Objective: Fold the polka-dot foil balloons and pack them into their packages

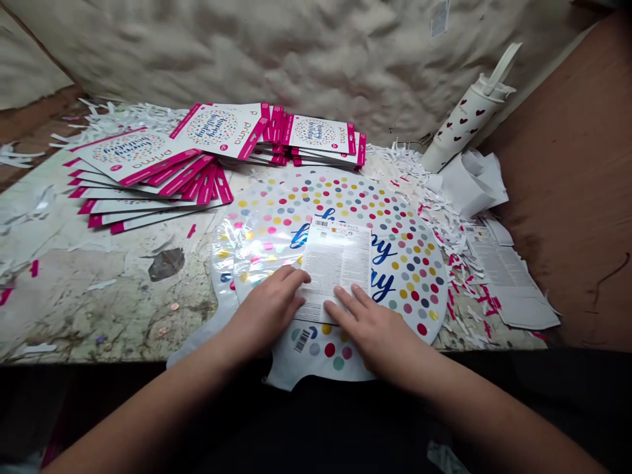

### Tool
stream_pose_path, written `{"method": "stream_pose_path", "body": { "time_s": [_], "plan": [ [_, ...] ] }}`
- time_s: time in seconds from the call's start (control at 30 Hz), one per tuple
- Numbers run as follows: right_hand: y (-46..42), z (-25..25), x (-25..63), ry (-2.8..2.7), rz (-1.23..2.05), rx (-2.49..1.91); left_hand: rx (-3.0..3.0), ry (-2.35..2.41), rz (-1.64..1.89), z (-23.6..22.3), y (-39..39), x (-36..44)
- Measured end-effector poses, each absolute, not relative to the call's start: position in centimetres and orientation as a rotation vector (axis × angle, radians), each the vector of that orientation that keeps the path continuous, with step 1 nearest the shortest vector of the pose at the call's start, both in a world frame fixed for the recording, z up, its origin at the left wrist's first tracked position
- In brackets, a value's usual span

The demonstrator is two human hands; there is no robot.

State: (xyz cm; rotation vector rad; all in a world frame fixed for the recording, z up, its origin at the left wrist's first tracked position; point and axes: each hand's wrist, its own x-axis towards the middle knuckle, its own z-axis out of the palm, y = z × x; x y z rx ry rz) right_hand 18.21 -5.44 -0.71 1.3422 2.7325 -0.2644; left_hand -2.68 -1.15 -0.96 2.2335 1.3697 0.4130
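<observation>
A flat, uninflated foil balloon (415, 230) with colored dots and blue lettering lies in front of me, and more balloon foil (224, 263) shows at its left side. On top of it rests a white printed card (340, 263) covered in small text and a barcode. My left hand (271, 303) is at the card's left edge, thumb and forefinger apart and their tips touching it. With fingers spread flat, my right hand (378, 322) presses on the card's lower right part. A barcode label (302, 340) is on the balloon just below the card.
Pink-edged balloon packages (148, 178) are fanned out at the left, beside another stack (320, 135) at the back. A white tumbler with hearts (461, 122) stands at the back right. Shredded white paper (395, 164), pink scraps and printed sheets (508, 283) litter the table's right side.
</observation>
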Motion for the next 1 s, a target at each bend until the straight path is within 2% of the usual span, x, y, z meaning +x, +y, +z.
{"method": "stream_pose_path", "body": {
  "time_s": [0.07, 0.2, 0.3, 0.4, 0.57, 0.63, 0.7, 0.77, 0.8, 0.9, 0.93, 1.0],
  "plan": [
    [-5.6, -0.9, 17.6, 2.681, -0.079, 1.348, 2.123, 1.325, 0.478, -0.1, -2.2, -2.6],
    [-5.1, -0.1, 17.0, 2.917, 0.311, 1.333, 1.427, 1.056, 0.261, 0.6, -4.4, -1.9],
    [-5.1, 0.5, 16.6, 3.168, 0.519, 1.265, 0.837, 0.977, 0.527, -0.2, -4.5, -1.2],
    [-5.7, 0.1, 16.0, 3.297, 0.614, 1.298, 0.552, 1.033, 0.782, -1.0, -3.9, -0.8],
    [-6.6, -0.9, 15.6, 3.344, 0.506, 1.506, 0.223, 0.915, 0.815, -0.9, -3.5, -0.7],
    [-6.5, -0.7, 15.9, 3.379, 0.207, 1.59, 0.273, 0.875, 0.811, -0.7, -3.5, -0.9],
    [-6.2, -0.4, 16.3, 3.358, -0.245, 1.698, 0.507, 0.954, 0.848, -0.6, -3.6, -1.1],
    [-5.6, -0.3, 16.6, 3.336, -0.455, 1.742, 0.746, 1.06, 0.856, -0.3, -3.6, -1.4],
    [-5.3, -0.3, 16.7, 3.371, -0.387, 1.714, 0.829, 1.09, 0.838, -0.2, -3.6, -1.5],
    [-4.4, -0.8, 16.5, 3.575, 0.089, 1.476, 0.962, 1.105, 0.797, 0.3, -3.6, -1.5],
    [-4.2, -0.9, 16.3, 3.628, 0.162, 1.409, 0.973, 1.1, 0.8, 0.4, -3.6, -1.5],
    [-3.9, -0.9, 16.0, 3.714, 0.093, 1.417, 0.957, 1.087, 0.826, 0.4, -3.6, -1.4]
  ]
}}
